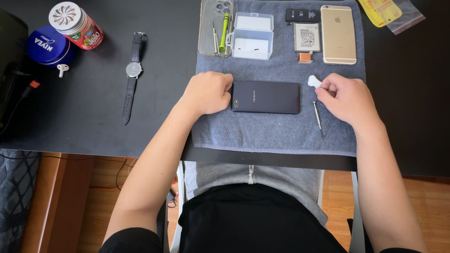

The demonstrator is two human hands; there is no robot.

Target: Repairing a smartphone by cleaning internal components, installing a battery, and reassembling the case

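Black smartphone [266, 97] lies face down on a grey towel [276, 131] padding the counter [93, 107], steadied by the curled left hand [207, 92]; right hand [344, 96] pinches a small white piece [313, 81] beside a slim screwdriver [317, 114]

Beyond the left hand [206, 92]: clear plastic box [252, 35], green screwdriver [224, 25]. Further left: wristwatch [132, 75], blue tin [48, 44], earbud [62, 69].
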